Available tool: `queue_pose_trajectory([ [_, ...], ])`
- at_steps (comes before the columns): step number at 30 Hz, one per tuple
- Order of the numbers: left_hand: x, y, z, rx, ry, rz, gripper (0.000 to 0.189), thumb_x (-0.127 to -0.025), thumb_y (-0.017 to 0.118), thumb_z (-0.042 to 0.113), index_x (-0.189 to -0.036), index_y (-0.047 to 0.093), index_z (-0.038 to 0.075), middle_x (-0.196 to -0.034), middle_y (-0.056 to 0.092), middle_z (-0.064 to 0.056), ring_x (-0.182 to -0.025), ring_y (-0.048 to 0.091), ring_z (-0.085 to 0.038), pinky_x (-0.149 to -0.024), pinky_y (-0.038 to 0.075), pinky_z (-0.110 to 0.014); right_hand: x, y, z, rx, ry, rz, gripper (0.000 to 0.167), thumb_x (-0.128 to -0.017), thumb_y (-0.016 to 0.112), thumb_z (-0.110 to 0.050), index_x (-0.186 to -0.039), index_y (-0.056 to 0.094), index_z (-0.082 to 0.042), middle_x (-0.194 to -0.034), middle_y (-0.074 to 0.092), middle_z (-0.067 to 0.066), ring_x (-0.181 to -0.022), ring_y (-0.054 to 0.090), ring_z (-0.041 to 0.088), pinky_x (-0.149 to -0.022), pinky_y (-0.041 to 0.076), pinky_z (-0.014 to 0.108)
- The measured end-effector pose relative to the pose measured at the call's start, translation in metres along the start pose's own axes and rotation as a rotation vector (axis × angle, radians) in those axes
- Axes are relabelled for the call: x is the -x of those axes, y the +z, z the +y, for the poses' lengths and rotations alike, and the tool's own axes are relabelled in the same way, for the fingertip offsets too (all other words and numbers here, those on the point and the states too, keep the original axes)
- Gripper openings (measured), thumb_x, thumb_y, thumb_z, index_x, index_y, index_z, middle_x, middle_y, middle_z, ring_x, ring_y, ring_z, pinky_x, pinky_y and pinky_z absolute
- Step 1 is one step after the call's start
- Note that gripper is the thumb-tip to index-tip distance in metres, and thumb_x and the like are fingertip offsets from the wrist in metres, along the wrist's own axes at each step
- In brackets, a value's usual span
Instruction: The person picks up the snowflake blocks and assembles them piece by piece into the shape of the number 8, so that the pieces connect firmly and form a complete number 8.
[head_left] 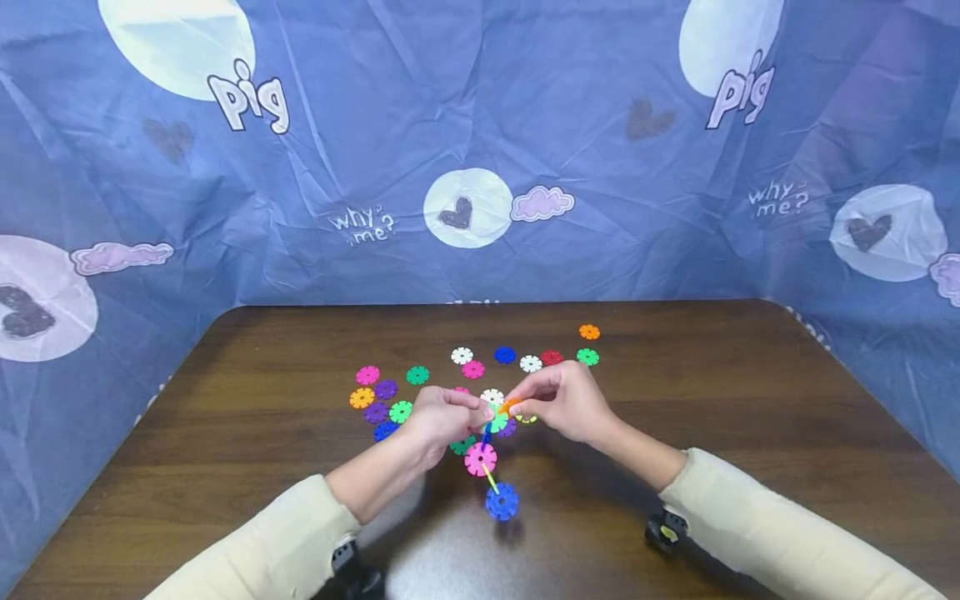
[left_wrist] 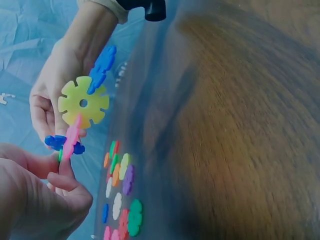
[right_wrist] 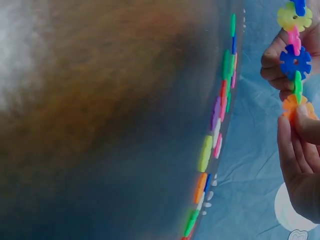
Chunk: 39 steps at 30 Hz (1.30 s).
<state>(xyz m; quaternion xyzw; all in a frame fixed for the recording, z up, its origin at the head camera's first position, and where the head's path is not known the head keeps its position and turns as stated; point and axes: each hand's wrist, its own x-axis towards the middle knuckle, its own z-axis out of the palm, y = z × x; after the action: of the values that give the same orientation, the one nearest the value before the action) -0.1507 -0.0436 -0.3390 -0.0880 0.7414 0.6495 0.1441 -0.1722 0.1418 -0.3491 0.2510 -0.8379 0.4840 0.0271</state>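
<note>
A person's left hand (head_left: 441, 421) pinches a green notched disc (right_wrist: 298, 86) between thumb and fingers while the right hand (head_left: 573, 404) pinches an orange notched disc (right_wrist: 291, 105) against it, the two crossing at an angle in midair between the hands; whether the orange one sits fully slotted, the views do not tell. From the green notched disc a chain of blue, pink, yellow and blue discs (head_left: 473, 461) hangs toward the person, its long axis running down and away from the fingertips, nearer the left hand, its blue end disc (head_left: 495, 510) lowest, above a dark wood-grain table (head_left: 187, 467). Loose flower-shaped discs (head_left: 367, 368) lie scattered beyond and left of the hands, and a creased blue cloth backdrop (head_left: 375, 108) printed with "pig" and "why me?" rises behind
</note>
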Motion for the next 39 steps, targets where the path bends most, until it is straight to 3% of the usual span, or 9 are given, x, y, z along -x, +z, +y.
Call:
queue_pose_trajectory([
  [5, 0.000, 0.005, -0.002, -0.039, -0.002, 0.017, 0.016, -0.082, 0.069, -0.002, -0.095, 0.070, -0.011, -0.068, 0.064, 0.000, -0.057, 0.054, -0.006, -0.058, 0.049, -0.019, 0.003, 0.001, 0.005, -0.001, -0.078, 0.001, 0.008, -0.073, 0.080, -0.002, -0.080, 0.077, -0.002, -0.076, 0.075, 0.013, -0.060, 0.063, -0.001, -0.055, 0.056, 0.020],
  [8, -0.001, 0.003, -0.003, -0.040, -0.007, -0.014, 0.017, -0.083, 0.069, -0.001, -0.097, 0.070, -0.010, -0.065, 0.062, 0.002, -0.058, 0.054, -0.006, -0.057, 0.048, -0.018, 0.003, -0.002, 0.007, -0.032, -0.065, -0.041, 0.009, -0.073, 0.080, -0.001, -0.082, 0.076, 0.000, -0.078, 0.075, 0.015, -0.061, 0.064, -0.002, -0.057, 0.057, 0.020],
  [15, 0.000, -0.010, -0.001, -0.001, -0.036, -0.212, 0.026, -0.088, 0.066, 0.005, -0.109, 0.064, -0.010, -0.069, 0.063, 0.005, -0.066, 0.058, -0.005, -0.068, 0.053, -0.019, 0.001, -0.009, 0.005, -0.161, 0.007, -0.142, 0.015, -0.077, 0.076, 0.000, -0.091, 0.072, 0.006, -0.087, 0.073, 0.023, -0.071, 0.069, 0.002, -0.069, 0.059, 0.020],
  [19, 0.002, -0.019, 0.000, 0.013, -0.051, -0.318, 0.022, -0.089, 0.065, 0.006, -0.107, 0.066, -0.007, -0.072, 0.064, 0.006, -0.067, 0.056, -0.004, -0.069, 0.052, -0.016, 0.000, -0.011, 0.009, -0.201, 0.013, -0.178, 0.022, -0.077, 0.077, -0.001, -0.096, 0.070, 0.008, -0.094, 0.072, 0.026, -0.078, 0.071, 0.003, -0.075, 0.060, 0.024],
  [21, 0.003, -0.022, 0.002, 0.014, -0.062, -0.342, 0.021, -0.089, 0.065, 0.007, -0.106, 0.067, -0.005, -0.072, 0.064, 0.006, -0.067, 0.055, -0.004, -0.069, 0.052, -0.016, -0.001, -0.015, 0.009, -0.191, 0.028, -0.180, 0.025, -0.078, 0.078, -0.004, -0.098, 0.070, 0.008, -0.096, 0.072, 0.025, -0.080, 0.071, 0.004, -0.077, 0.060, 0.023],
  [25, 0.003, -0.027, 0.004, 0.011, -0.090, -0.333, 0.020, -0.090, 0.064, 0.006, -0.107, 0.066, -0.004, -0.075, 0.065, 0.004, -0.068, 0.056, -0.006, -0.069, 0.052, -0.016, -0.007, -0.028, 0.013, -0.137, 0.070, -0.140, 0.026, -0.078, 0.078, -0.007, -0.099, 0.070, 0.008, -0.097, 0.073, 0.023, -0.080, 0.071, 0.003, -0.077, 0.059, 0.020],
  [30, 0.000, -0.027, 0.005, 0.027, -0.104, -0.288, 0.023, -0.091, 0.062, 0.004, -0.111, 0.063, -0.007, -0.076, 0.064, 0.002, -0.068, 0.057, -0.007, -0.066, 0.050, -0.015, -0.021, -0.054, 0.026, 0.038, 0.107, -0.062, 0.026, -0.079, 0.078, -0.011, -0.100, 0.072, 0.003, -0.096, 0.074, 0.019, -0.078, 0.069, 0.005, -0.072, 0.057, 0.017],
  [39, 0.000, -0.027, 0.005, 0.064, -0.096, -0.292, 0.019, -0.092, 0.061, 0.004, -0.108, 0.065, -0.005, -0.075, 0.065, 0.003, -0.067, 0.059, -0.007, -0.065, 0.052, -0.014, -0.039, -0.082, 0.065, 0.303, 0.217, -0.012, 0.031, -0.080, 0.077, -0.016, -0.106, 0.071, 0.001, -0.102, 0.074, 0.016, -0.090, 0.072, 0.024, -0.076, 0.057, 0.025],
])
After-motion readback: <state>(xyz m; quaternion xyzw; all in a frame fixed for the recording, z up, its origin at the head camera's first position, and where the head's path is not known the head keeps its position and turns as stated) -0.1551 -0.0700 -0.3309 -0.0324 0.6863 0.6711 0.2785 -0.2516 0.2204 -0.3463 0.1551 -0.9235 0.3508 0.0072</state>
